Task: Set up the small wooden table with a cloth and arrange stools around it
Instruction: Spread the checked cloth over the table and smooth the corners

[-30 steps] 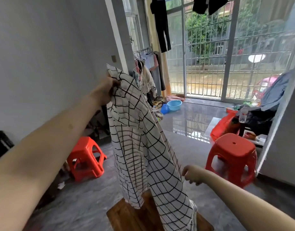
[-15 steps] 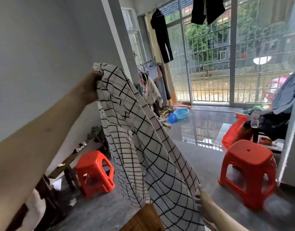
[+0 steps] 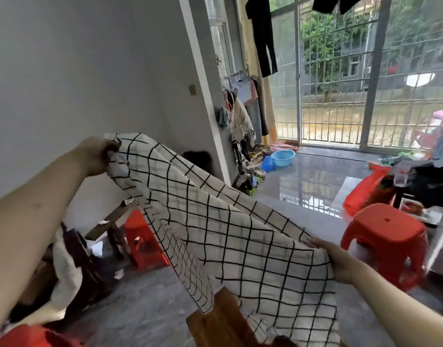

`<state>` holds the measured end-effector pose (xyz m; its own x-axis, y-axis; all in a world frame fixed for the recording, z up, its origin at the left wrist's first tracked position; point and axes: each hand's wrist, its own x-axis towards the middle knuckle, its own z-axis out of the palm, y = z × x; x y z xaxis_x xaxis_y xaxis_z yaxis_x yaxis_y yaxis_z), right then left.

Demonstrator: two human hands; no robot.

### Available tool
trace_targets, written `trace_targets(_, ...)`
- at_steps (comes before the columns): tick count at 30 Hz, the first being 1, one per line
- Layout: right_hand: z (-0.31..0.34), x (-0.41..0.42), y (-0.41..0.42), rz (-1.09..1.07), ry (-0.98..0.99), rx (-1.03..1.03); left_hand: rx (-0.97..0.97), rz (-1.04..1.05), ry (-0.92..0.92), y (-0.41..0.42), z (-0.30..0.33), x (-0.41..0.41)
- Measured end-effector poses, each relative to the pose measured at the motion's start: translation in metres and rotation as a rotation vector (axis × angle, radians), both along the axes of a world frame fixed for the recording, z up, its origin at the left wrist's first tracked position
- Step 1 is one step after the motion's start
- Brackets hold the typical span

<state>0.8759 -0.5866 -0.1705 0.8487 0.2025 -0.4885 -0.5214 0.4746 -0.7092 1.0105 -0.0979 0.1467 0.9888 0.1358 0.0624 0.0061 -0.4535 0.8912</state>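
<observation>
A white cloth with a black grid pattern [image 3: 215, 226] stretches through the air between my two hands. My left hand [image 3: 96, 156] grips its upper corner, raised at the left. My right hand [image 3: 338, 260] holds its lower right edge. The cloth's bottom hangs over the small wooden table [image 3: 220, 324], of which only a corner shows at the lower middle. One red plastic stool [image 3: 385, 234] stands on the floor to the right. Another red stool [image 3: 143, 241] stands at the left, partly hidden by the cloth.
A dark wooden bench [image 3: 108, 221] with scraps on it runs along the left wall. Something red [image 3: 28, 336] sits at the bottom left corner. A blue basin [image 3: 283, 157], shoes and hanging clothes crowd the far doorway. A red bag [image 3: 365, 194] and clutter lie at the right.
My right hand has taken hold of the cloth's lower edge and pulled it out to the right. The cloth went from hanging straight down to spread between both hands; my left hand lowered.
</observation>
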Motion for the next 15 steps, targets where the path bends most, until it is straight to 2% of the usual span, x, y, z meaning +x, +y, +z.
trace_targets(2,0.019,0.016,-0.01,-0.152,-0.035,-0.037,-0.003,-0.019,0.154,0.017,-0.02,-0.003)
trace_targets(3,0.028,0.024,-0.015,-0.171,-0.031,-0.071,0.031,-0.044,0.3,0.024,-0.031,-0.005)
trace_targets(4,0.036,0.03,-0.02,-0.159,-0.012,-0.142,0.104,-0.022,0.365,0.039,-0.042,-0.003)
trace_targets(8,0.056,0.041,-0.02,0.08,0.057,-0.622,0.294,0.065,0.536,0.087,-0.093,-0.003)
trace_targets(11,0.053,0.056,-0.015,0.142,0.045,-1.215,0.4,0.062,0.68,0.093,-0.136,-0.011)
trace_targets(13,0.042,0.07,-0.016,0.17,-0.016,-1.395,0.401,0.097,0.707,0.098,-0.162,-0.007)
trace_targets(15,0.038,0.081,-0.018,0.129,-0.023,-1.425,0.335,0.136,0.715,0.108,-0.186,0.005)
